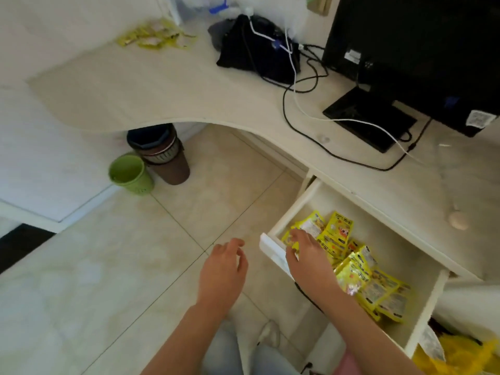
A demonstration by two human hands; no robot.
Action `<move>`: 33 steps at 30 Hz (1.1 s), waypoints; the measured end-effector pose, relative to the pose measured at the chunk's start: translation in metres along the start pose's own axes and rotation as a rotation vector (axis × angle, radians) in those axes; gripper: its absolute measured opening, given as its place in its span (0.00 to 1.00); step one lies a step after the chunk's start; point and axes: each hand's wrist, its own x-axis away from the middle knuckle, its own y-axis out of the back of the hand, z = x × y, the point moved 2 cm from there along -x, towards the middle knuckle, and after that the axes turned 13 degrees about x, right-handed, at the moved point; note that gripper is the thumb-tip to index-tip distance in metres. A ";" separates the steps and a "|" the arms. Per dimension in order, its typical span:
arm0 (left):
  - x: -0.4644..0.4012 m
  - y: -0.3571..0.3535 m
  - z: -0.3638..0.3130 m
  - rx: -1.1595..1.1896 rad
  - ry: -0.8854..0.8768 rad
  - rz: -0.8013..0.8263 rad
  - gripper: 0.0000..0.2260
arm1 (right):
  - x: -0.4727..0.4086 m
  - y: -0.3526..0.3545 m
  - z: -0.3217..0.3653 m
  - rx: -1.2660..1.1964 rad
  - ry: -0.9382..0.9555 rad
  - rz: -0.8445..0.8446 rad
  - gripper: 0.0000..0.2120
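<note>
open white drawer [392, 242] at 4 o'clock; yellow packets [335, 234] lie heaped on its floor, from 10 toward 5 o'clock.

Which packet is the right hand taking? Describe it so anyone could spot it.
Below the white desk, an open drawer holds a heap of yellow packets. The packet meant sits in its near-left corner. It alone is gripped by the right hand; the others lie untouched.

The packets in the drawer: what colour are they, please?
Bright yellow packets with small printed pictures; the head view shows them best.
</note>
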 end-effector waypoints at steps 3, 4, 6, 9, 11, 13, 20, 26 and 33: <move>-0.006 0.032 0.022 -0.065 0.016 -0.042 0.12 | -0.011 -0.007 0.038 0.021 0.073 0.027 0.16; -0.008 0.043 0.030 -0.071 0.033 -0.060 0.12 | -0.015 -0.009 0.051 0.027 0.091 0.036 0.16; -0.014 0.067 0.049 -0.073 0.079 -0.089 0.12 | -0.026 -0.015 0.077 0.033 0.129 0.037 0.16; -0.025 0.103 0.074 -0.087 0.125 -0.124 0.12 | -0.044 -0.023 0.118 0.048 0.182 0.058 0.17; -0.034 0.128 0.092 -0.089 0.149 -0.151 0.12 | -0.059 -0.031 0.148 0.039 0.197 0.069 0.16; -0.046 0.152 0.110 -0.090 0.170 -0.179 0.12 | -0.072 -0.039 0.176 0.025 0.202 0.076 0.16; -0.095 0.225 0.158 -0.071 0.217 -0.237 0.12 | -0.116 -0.063 0.261 0.038 0.228 0.100 0.17; -0.139 0.265 0.183 -0.060 0.251 -0.296 0.11 | -0.159 -0.069 0.308 0.009 0.245 0.109 0.17; -0.215 0.293 0.188 -0.051 0.247 -0.351 0.11 | -0.239 -0.065 0.352 -0.022 0.285 0.118 0.16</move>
